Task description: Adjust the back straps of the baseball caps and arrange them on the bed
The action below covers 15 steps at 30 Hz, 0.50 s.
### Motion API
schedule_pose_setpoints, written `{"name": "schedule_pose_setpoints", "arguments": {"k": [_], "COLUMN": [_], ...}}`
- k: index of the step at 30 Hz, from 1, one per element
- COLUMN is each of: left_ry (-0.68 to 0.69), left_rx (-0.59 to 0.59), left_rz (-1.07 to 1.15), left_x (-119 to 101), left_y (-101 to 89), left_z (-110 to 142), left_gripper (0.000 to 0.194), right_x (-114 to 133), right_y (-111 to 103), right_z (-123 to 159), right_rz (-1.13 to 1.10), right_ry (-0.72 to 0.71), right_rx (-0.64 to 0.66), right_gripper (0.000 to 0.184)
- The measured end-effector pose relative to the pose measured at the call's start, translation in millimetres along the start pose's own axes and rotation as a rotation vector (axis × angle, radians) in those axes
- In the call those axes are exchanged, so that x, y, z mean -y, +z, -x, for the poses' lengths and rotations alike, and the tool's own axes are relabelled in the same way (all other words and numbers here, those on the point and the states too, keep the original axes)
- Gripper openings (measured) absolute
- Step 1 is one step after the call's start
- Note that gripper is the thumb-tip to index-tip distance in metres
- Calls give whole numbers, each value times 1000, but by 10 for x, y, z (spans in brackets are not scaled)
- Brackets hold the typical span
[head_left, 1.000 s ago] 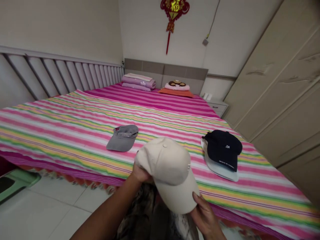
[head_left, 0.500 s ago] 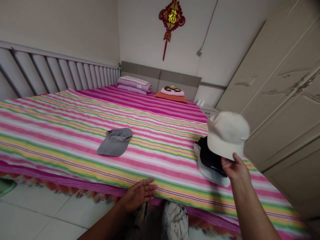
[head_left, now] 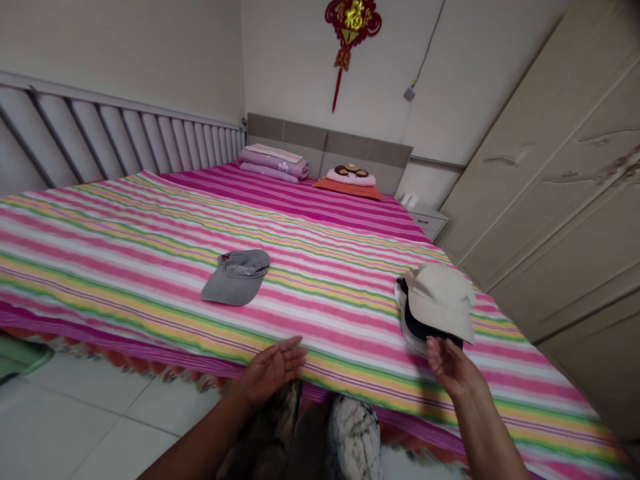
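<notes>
A cream baseball cap (head_left: 443, 293) lies on top of a black cap (head_left: 425, 323), with a pale cap (head_left: 409, 339) beneath them at the right of the bed. Just in front of this stack's brims is my right hand (head_left: 450, 365), palm up with the fingers apart from the cream cap. A grey baseball cap (head_left: 237, 277) rests alone on the striped sheet, left of the middle. My left hand (head_left: 275, 370) hovers over the bed's near edge, palm turned inward, fingers stretched out and holding nothing.
The striped bedsheet (head_left: 320, 293) covers the bed. Folded purple bedding (head_left: 275, 163) and a pink pillow (head_left: 351, 175) sit by the headboard (head_left: 320, 137). A metal railing (head_left: 125, 120) runs along the left; a wardrobe (head_left: 540, 200) stands at the right.
The cream cap has come down from my right hand onto the black cap, and that hand has let go and drawn back slightly. My left hand stays nearly where it was.
</notes>
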<state>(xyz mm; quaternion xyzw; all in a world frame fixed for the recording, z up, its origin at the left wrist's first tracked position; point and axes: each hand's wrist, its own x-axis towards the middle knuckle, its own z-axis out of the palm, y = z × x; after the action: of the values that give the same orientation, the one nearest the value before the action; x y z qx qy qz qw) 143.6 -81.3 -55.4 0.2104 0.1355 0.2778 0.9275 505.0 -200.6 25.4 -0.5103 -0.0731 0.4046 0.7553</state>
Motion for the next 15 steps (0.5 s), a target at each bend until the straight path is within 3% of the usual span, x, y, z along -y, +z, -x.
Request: {"name": "schedule_pose_setpoints", "arguments": {"k": [4,9,12,15], "left_ry": [190,364,421,503], "left_rx": [-192,-658,-815,-898], "left_rz": [100,182,191,203], "left_x": [-345,-663,-804,-1016], "left_y": [93,137,84,26], "left_z": [73,156,175,153], "left_gripper": [28,16,12,10], "right_x": [-642,-1464,-1736,-1830], "right_y": [170,374,417,429], "right_z": [476,964,1044,1031], "right_rz": [95,249,329,372], "right_ry": [156,291,300,290], "right_rx": [83,236,287,323], "right_gripper": [15,24,33,35]}}
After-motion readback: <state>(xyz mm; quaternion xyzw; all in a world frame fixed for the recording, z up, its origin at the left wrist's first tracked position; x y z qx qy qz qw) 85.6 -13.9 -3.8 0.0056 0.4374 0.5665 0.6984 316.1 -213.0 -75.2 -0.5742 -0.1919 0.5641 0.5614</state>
